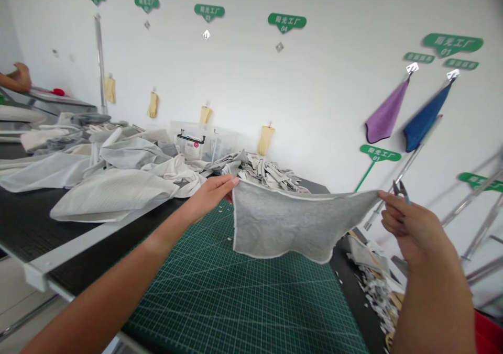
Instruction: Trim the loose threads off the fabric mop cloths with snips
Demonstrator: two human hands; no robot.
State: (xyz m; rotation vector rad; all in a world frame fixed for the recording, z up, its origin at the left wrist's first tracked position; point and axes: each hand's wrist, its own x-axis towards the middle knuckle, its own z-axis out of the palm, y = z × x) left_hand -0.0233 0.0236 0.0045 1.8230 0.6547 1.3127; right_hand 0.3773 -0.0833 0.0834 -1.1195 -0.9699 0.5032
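Green wall signs are marked 阳光工厂 04. Over the cutting mat at the table near edge, a grey cloth is pinched taut by left grip and right grip, with snips also held in the right.

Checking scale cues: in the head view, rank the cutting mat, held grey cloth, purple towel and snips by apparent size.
cutting mat
grey cloth
purple towel (farther off, so unsure)
snips

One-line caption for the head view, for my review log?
Over a green cutting mat, the left hand and right hand stretch a grey cloth; snips sit in the right hand.
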